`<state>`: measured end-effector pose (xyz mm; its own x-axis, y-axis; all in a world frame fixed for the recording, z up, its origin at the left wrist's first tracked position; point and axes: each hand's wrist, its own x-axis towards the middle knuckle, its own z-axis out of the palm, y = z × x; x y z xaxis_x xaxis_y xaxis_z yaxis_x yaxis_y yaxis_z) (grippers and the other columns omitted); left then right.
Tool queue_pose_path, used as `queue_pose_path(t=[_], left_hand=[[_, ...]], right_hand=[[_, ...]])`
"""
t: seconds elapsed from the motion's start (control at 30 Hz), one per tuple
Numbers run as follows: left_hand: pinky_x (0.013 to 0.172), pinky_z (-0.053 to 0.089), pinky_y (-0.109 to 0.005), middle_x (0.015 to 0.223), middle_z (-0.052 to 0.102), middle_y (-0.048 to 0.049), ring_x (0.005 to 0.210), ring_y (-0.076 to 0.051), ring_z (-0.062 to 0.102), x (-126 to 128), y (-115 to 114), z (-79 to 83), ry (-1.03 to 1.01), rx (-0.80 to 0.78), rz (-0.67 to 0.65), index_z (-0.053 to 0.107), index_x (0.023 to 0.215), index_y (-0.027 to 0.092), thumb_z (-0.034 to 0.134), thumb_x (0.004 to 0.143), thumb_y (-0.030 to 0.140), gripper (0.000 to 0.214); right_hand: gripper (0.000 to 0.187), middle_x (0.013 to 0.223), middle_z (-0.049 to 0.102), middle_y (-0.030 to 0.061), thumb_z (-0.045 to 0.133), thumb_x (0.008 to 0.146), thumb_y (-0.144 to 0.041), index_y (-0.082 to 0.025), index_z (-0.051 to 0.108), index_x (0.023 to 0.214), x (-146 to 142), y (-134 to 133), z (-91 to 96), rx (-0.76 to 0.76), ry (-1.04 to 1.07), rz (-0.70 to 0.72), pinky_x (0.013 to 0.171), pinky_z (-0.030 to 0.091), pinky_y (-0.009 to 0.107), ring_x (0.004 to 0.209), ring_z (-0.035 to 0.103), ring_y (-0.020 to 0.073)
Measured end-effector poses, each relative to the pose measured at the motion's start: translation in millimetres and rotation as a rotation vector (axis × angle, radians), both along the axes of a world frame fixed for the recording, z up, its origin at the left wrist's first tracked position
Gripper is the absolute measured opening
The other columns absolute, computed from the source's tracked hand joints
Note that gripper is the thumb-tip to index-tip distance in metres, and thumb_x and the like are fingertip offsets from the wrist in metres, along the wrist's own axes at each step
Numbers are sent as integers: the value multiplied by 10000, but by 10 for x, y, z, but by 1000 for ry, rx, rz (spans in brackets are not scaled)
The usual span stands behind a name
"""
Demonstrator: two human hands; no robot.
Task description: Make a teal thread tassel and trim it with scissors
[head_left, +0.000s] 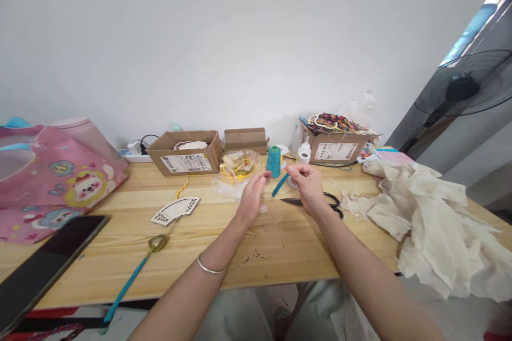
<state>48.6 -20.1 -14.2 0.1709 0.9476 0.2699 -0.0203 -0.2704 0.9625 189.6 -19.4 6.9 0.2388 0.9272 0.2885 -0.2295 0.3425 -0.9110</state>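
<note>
My right hand (307,184) pinches one end of a short teal bundle of thread (280,185), which slants down to the left between my hands. My left hand (253,196) is raised on the other side, its fingers stretched out and the palm turned inward; no held thing shows in it. Behind the hands stands a teal thread spool (273,162). Black scissors (294,202) lie partly hidden under my right hand and wrist. A white bottle (304,152) with a nozzle stands just behind that hand.
At left, a fan-shaped tag (176,211) joins a brass-coloured bell-like piece (158,243) with a teal tassel (126,289). A phone (48,261) and pink bag (60,181) lie beyond. Cardboard boxes (186,164) line the wall; cream cloth (436,229) covers the right.
</note>
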Motion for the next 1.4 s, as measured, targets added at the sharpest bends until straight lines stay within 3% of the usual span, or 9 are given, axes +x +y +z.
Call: queue_pose_path(t=[0.13, 0.3, 0.47, 0.6, 0.7, 0.83, 1.0, 1.17, 1.4], left_hand=[[873, 350, -282, 973, 612, -64, 961, -172, 522, 30, -71, 70, 48, 71, -143, 568, 1004, 151, 414, 802, 381, 343], [609, 369, -224, 585, 519, 17, 591, -107, 464, 32, -58, 47, 296, 101, -183, 605, 678, 138, 431, 788, 373, 313], [560, 342, -206, 601, 514, 20, 571, -93, 439, 20, -10, -27, 305, 27, -184, 640, 801, 150, 437, 784, 375, 303], [505, 355, -206, 570, 528, 14, 495, -80, 443, 33, 6, -81, 160, -180, -153, 634, 753, 127, 527, 727, 406, 300], [550, 420, -228, 647, 598, -32, 529, -93, 519, 43, -23, -46, -82, -423, -307, 633, 790, 110, 543, 723, 436, 345], [783, 447, -316, 842, 652, -90, 814, -158, 597, 16, -77, 49, -447, -674, -551, 619, 859, 131, 470, 792, 422, 334], [806, 450, -350, 764, 648, -19, 747, -114, 594, -61, -90, 77, -580, -768, -547, 607, 776, 154, 524, 783, 177, 86], [797, 453, -368, 759, 638, -9, 718, -115, 586, -117, -82, 66, -573, -801, -561, 609, 835, 166, 566, 758, 219, 103], [531, 440, -170, 681, 622, 0, 580, -65, 574, -118, -102, 85, -628, -882, -576, 609, 849, 140, 585, 741, 172, 115]], right_hand=[[210, 506, 500, -30, 691, 562, -334, -162, 588, 499, -85, -31, -24, -9, -89, 78, 485, 338, 211, 495, 408, 68], [208, 483, 499, -31, 690, 551, -334, -159, 591, 498, -109, -30, -35, -69, -116, 104, 482, 346, 220, 476, 411, 73], [204, 494, 458, -37, 679, 581, -321, -160, 576, 512, 36, -1, 27, 31, -75, -113, 483, 323, 210, 481, 366, 66], [180, 528, 459, -28, 644, 645, -315, -174, 580, 553, 127, 4, 58, 155, -38, -308, 503, 330, 215, 503, 380, 76], [153, 554, 485, -10, 636, 666, -305, -193, 605, 566, 81, -37, 26, 268, -273, -373, 530, 356, 243, 542, 420, 105], [133, 599, 548, 20, 587, 732, -293, -226, 671, 655, -26, -93, -84, 486, -778, -224, 566, 372, 263, 593, 467, 130], [139, 633, 580, 27, 554, 772, -283, -245, 685, 750, -55, -139, -130, 697, -1116, -216, 558, 336, 248, 609, 456, 124], [151, 619, 575, 2, 533, 788, -237, -266, 665, 720, -80, -217, -27, 803, -1276, -298, 524, 283, 241, 563, 410, 99], [177, 552, 537, -9, 526, 787, -151, -239, 633, 676, -59, -460, -172, 853, -1399, -292, 504, 255, 258, 537, 415, 99]])
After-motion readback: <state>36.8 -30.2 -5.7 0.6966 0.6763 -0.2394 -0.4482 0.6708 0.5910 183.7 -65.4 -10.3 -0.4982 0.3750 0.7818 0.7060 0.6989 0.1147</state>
